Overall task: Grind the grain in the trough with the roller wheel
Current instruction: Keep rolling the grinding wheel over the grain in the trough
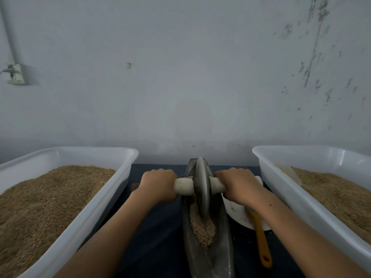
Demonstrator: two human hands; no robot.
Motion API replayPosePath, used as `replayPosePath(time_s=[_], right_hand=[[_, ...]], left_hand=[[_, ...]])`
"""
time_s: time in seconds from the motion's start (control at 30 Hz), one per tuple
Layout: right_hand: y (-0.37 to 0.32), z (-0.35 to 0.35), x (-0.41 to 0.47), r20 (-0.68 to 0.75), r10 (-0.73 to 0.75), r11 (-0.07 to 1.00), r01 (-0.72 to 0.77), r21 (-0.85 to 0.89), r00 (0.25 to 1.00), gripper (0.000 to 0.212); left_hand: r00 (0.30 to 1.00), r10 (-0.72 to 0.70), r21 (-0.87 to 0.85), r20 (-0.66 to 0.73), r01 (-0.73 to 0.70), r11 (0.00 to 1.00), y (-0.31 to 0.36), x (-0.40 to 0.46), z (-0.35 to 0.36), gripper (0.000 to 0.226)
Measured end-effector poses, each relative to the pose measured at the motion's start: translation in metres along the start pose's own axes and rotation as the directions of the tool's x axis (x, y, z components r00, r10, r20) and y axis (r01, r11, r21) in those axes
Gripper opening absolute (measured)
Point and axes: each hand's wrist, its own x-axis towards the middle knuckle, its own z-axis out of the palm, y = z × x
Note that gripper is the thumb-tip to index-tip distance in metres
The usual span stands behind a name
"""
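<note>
Stone roller wheel (pixel 202 189) sits upright in the boat-shaped trough (pixel 219 255) w/ your left hand (pixel 158 184) & right hand (pixel 239 185) each curled round an axle handle (pixel 183 186), so weight bears evenly on grain (pixel 201 227) heaped near-side.

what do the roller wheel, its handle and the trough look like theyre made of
Roller wheel: likely metal or stone; dull grey disc with a thin edge.
Handle: pale, matte, perhaps wood or wrapped; it cannot be told which.
Trough: probably cast metal; dark grey with a faint sheen on its rim.
</note>
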Motion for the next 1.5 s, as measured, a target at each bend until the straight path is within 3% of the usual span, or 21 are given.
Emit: replayPosePath(time_s=[0.1,0.2,0.27,0.33,0.43,0.53,0.63,0.8,0.9,0.97,1.07,1.2,1.27,1.37,1.5], right_hand=[[-0.001,0.014,-0.001,-0.158,0.060,0.998,-0.056,0.031,0.986,0.016],[0.000,0.016,-0.001,-0.176,0.063,0.998,-0.058,0.030,0.982,0.017],[0.000,0.010,-0.001,-0.127,0.033,0.999,-0.033,0.001,0.991,0.021],[0.000,0.001,-0.001,-0.022,0.005,1.000,-0.006,-0.021,1.000,0.024],[0.001,-0.012,-0.004,0.197,-0.022,1.000,0.024,-0.008,0.980,0.028],[0.003,-0.017,-0.007,0.317,-0.028,0.999,0.013,0.051,0.948,0.028],[0.001,-0.011,-0.005,0.226,0.000,0.999,-0.009,0.039,0.974,0.027],[-0.002,0.012,-0.002,-0.145,0.071,0.995,-0.061,0.076,0.987,0.013],[-0.001,0.019,-0.003,-0.190,0.079,0.995,-0.065,0.081,0.979,0.013],[0.000,0.016,-0.004,-0.143,0.068,0.997,-0.060,0.057,0.987,0.016],[0.000,0.000,-0.005,0.014,0.034,0.999,-0.035,0.030,0.999,0.022],[0.000,-0.020,-0.008,0.297,-0.025,1.000,0.021,0.016,0.955,0.029],[0.001,-0.022,-0.009,0.368,-0.030,0.998,0.009,0.056,0.930,0.028],[0.004,-0.018,-0.008,0.333,-0.020,0.996,-0.010,0.087,0.943,0.029],[0.004,0.000,0.000,0.077,0.025,0.994,-0.032,0.103,0.997,0.021]], left_hand=[[0.963,0.008,0.050,-0.268,0.006,0.999,0.005,0.000,0.008,0.022],[0.950,0.013,0.027,-0.313,-0.005,1.000,0.005,0.000,0.012,0.021],[0.981,0.015,0.010,-0.192,-0.013,1.000,0.001,0.001,0.009,0.025],[0.999,0.030,-0.031,0.029,-0.029,0.999,-0.003,0.001,0.001,0.034],[0.949,0.062,-0.141,0.309,-0.019,0.990,-0.004,-0.002,-0.008,0.037],[0.930,0.078,-0.155,0.359,-0.022,0.988,-0.002,-0.005,-0.011,0.032],[0.976,0.022,-0.057,0.216,-0.010,0.998,0.001,-0.004,-0.010,0.037],[0.982,-0.026,0.058,-0.190,0.037,0.998,0.010,-0.006,0.004,0.025],[0.970,-0.009,0.055,-0.242,0.023,0.998,0.011,-0.006,0.007,0.024],[0.983,0.003,0.064,-0.181,0.008,0.998,0.009,-0.005,0.004,0.028],[0.999,0.021,0.028,0.027,-0.022,0.999,0.006,-0.006,-0.006,0.035],[0.933,0.086,-0.157,0.349,-0.033,0.987,-0.001,-0.008,-0.013,0.036],[0.917,0.105,-0.179,0.385,-0.038,0.983,-0.002,-0.009,-0.014,0.031],[0.958,0.062,-0.096,0.279,-0.037,0.995,0.002,-0.007,-0.013,0.037],[1.000,0.025,0.037,-0.017,-0.025,0.999,0.005,0.000,-0.003,0.031]])
